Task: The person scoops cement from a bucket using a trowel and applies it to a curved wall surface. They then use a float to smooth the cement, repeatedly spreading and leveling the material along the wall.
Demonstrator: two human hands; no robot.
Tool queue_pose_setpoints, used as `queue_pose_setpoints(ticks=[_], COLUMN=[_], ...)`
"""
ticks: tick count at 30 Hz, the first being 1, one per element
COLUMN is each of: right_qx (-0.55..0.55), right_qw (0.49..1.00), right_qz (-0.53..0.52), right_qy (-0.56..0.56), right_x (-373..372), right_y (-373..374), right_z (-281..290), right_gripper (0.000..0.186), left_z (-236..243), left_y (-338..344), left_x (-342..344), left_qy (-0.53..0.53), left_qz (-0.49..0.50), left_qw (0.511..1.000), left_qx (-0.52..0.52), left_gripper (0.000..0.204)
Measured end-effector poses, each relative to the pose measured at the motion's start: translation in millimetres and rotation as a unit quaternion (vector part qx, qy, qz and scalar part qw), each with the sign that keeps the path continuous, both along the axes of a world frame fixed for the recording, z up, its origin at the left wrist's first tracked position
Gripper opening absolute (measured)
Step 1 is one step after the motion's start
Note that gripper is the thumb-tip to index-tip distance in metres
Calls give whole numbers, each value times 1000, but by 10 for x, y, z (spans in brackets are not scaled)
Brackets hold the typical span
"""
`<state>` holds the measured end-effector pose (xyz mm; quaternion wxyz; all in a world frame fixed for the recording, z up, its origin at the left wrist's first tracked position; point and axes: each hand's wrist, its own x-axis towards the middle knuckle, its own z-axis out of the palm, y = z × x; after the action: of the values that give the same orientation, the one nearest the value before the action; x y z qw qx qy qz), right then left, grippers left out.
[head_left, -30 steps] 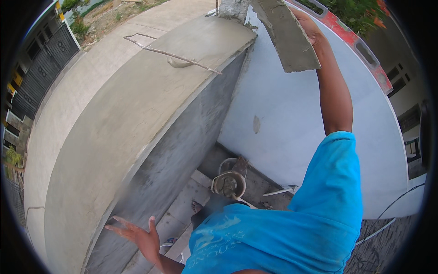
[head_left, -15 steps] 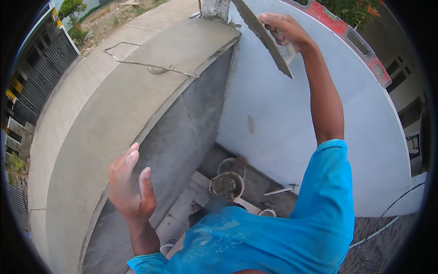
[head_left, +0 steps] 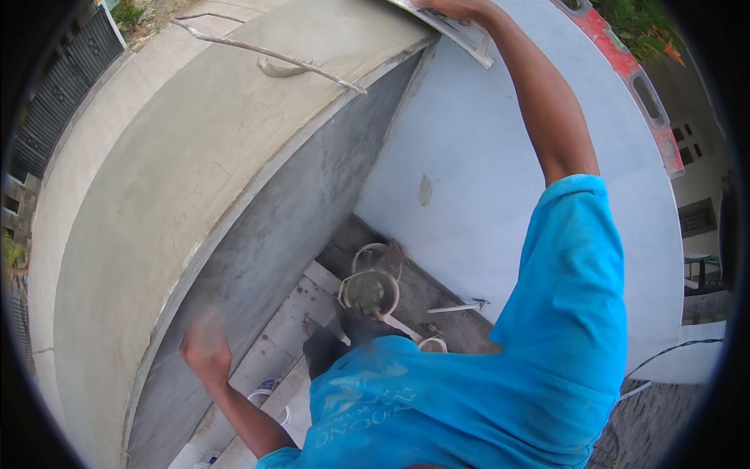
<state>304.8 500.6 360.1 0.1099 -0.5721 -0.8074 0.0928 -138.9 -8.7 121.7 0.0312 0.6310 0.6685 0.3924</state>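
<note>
My right hand [head_left: 457,9], at the top edge, grips a flat plastering float [head_left: 469,43] at the corner where the curved concrete ledge [head_left: 148,234] meets the pale blue wall [head_left: 461,172]; the float's face is mostly hidden. A bent stick or rod [head_left: 234,43] lies across the ledge above a lump of wet mortar [head_left: 281,69]. My left hand [head_left: 205,348] is low by the grey inner wall [head_left: 305,187], just right of the ledge's edge; its fingers are blurred, so whether they touch the wall is unclear.
Mortar buckets [head_left: 369,293] stand on the floor below beside a pale bar [head_left: 453,306]. A cable [head_left: 664,352] runs at lower right. A red-and-grey barrier [head_left: 641,94] is behind the blue wall; a dark gate [head_left: 62,102] stands across the pavement.
The view has shifted. My right hand and float have moved up to the ledge's far corner. My left hand rose half a second ago and is now lower again, against the grey wall's backdrop.
</note>
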Motion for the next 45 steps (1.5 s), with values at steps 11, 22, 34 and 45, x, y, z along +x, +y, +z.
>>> queue_pose_setpoints(ticks=[11,22,34,45], right_qx=[-91,9,19,-22], right_qw=[995,993,992,988], right_qz=[39,-51,-54,-106], right_qy=[-14,-106,-116,-109], right_x=[-850,-8,-93,-271], right_y=[-367,-234,28,79], right_z=[181,224,101,359], right_gripper=[41,40,50,61], left_z=[-180,-136,-165,-169], left_y=[-17,12,59,73], left_x=[-141,-114,-108,-36], left_qy=[-86,-137,-143,-192], left_qz=[59,89,116,133], left_qw=[992,980,978,969], left_qx=[-69,-115,-102,-84], left_gripper=[19,23,26,21])
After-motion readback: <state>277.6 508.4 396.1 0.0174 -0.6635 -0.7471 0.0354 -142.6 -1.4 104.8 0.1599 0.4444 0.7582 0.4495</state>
